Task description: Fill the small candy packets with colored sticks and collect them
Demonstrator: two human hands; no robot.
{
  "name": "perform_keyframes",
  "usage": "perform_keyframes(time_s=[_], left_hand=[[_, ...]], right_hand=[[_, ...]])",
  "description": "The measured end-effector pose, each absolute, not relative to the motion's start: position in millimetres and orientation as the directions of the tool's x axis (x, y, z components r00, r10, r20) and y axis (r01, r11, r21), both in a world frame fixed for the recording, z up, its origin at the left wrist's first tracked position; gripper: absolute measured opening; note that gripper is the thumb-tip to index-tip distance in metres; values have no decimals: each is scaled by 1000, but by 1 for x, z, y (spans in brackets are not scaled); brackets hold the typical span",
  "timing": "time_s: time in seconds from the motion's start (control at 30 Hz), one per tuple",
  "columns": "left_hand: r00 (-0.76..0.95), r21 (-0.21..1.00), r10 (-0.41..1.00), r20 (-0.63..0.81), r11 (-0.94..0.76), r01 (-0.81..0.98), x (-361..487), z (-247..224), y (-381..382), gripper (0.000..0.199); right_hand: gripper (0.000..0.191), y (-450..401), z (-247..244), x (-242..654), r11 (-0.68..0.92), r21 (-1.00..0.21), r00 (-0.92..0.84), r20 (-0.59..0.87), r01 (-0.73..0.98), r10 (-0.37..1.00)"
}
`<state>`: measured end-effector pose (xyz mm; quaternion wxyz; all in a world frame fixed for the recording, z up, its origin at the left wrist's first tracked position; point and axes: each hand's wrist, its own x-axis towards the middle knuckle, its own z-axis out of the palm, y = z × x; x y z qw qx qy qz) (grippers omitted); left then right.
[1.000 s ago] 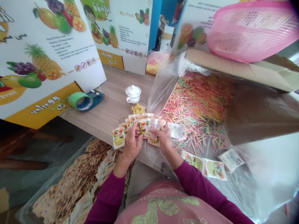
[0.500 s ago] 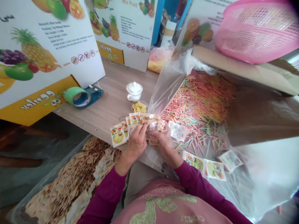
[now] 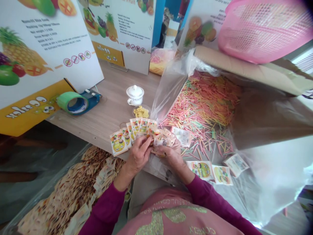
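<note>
My right hand (image 3: 172, 156) is wrapped round a small bunch of printed candy packets (image 3: 163, 139) near the table's front edge. Against the left side of that bunch, my left hand (image 3: 139, 154) has its fingers pinched together; what lies between the fingertips is hidden. Several more fruit-printed packets (image 3: 118, 143) lie fanned out on the table just left of and beyond my hands. A loose stack of packets (image 3: 181, 136) lies just past my right hand, partly over thin pink, yellow and green candy sticks (image 3: 207, 101) heaped on clear plastic.
More packets (image 3: 201, 169) lie right of my right forearm. A lidded white cup (image 3: 135, 94), a yellow piece in a small dish (image 3: 141, 112) and a green tape roll on a dispenser (image 3: 73, 102) stand beyond. A pink basket (image 3: 259, 32) rests on a carton. Below left is a packet-filled bin (image 3: 70, 192).
The view has shifted slightly to the right. The bunch in my right hand has tilted and spread, and my left fingers have moved a little at its edge.
</note>
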<state>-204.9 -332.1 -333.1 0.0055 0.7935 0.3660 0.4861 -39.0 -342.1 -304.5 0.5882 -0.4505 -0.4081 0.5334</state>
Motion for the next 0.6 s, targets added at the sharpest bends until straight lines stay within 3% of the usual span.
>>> perform_keyframes(time_s=[0.13, 0.3, 0.47, 0.6], left_hand=[[249, 389, 596, 764, -732, 559, -208, -335, -329, 61], [271, 492, 638, 721, -746, 448, -216, -331, -329, 54], [201, 753, 783, 588, -621, 215, -218, -342, -332, 81], [245, 848, 832, 498, -526, 61, -220, -347, -332, 99]], right_hand=[[56, -341, -300, -38, -19, -912, 94, -62, -409, 994], [57, -346, -296, -37, -70, -903, 23, -88, -423, 996], [57, -356, -304, -36, -62, -929, 45, -84, -366, 995], [56, -364, -307, -32, -35, -963, 62, -53, -267, 997]])
